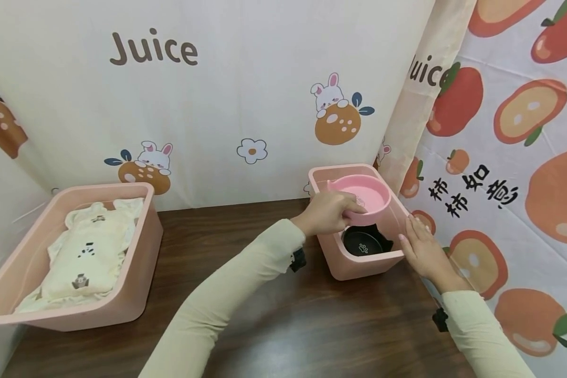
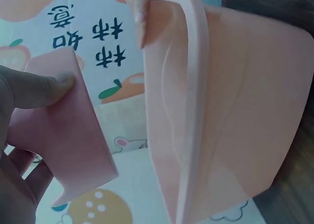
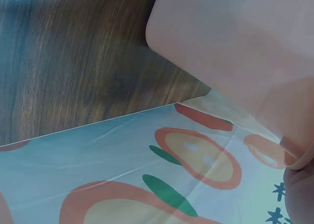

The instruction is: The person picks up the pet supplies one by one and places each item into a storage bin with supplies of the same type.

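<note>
In the head view, my left hand (image 1: 328, 212) pinches the near edge of a pink pet bowl (image 1: 370, 194) with a small pointed corner. The bowl is held tilted over the opening of a pink bin (image 1: 333, 262). Below it, inside the bin, sits a black bowl (image 1: 361, 247) with a paw print. My right hand (image 1: 425, 252) rests on the bin's right rim, its fingers fairly straight. The left wrist view shows the thumb (image 2: 44, 89) pressed on the side of the pink bowl (image 2: 73, 130), apart from the bin's rim.
A larger pink bin (image 1: 144, 252) stands at the left with a folded cream cloth item (image 1: 85, 257) printed with small animals inside. Both bins are on a dark wood table (image 1: 264, 315). Printed cloth walls (image 1: 217, 105) rise behind and on the right.
</note>
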`<state>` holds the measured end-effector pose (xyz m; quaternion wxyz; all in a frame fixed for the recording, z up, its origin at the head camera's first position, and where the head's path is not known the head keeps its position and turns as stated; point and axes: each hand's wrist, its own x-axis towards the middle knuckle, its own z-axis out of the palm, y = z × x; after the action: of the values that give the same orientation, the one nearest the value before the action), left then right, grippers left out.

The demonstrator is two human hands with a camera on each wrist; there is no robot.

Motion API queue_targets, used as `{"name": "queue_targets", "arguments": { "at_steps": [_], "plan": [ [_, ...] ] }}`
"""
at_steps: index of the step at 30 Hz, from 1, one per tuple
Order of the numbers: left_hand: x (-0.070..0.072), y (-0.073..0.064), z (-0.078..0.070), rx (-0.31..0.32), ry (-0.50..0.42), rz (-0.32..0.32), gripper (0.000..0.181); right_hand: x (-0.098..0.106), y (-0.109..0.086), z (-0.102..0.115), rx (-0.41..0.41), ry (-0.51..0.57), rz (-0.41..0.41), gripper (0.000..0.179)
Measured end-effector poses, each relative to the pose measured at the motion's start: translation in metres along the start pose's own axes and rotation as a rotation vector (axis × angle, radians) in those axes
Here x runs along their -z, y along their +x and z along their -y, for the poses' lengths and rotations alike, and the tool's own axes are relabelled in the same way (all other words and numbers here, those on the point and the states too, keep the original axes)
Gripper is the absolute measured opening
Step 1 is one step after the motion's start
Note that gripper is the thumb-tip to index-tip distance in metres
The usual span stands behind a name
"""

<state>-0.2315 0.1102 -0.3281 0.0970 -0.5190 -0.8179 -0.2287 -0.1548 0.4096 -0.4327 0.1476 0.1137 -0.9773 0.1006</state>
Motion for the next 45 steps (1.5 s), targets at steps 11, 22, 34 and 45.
{"name": "queue_targets", "arguments": {
  "at_steps": [11,22,34,45],
  "plan": [
    [-0.045,0.011,-0.011,0.073,0.068,0.043,0.044,0.000,-0.002,0.001,-0.049,0.003,0.043,0.060],
    [-0.079,0.020,-0.015,0.186,0.078,0.127,0.045,-0.001,0.000,0.004,-0.022,0.012,-0.012,0.056],
    [-0.099,0.014,-0.015,0.313,0.028,0.134,0.045,0.003,0.000,0.007,-0.010,0.008,-0.029,0.055],
    [-0.104,0.017,-0.018,0.328,0.078,0.182,0.035,-0.001,-0.001,0.004,-0.003,0.013,-0.036,0.055]
  ]
}}
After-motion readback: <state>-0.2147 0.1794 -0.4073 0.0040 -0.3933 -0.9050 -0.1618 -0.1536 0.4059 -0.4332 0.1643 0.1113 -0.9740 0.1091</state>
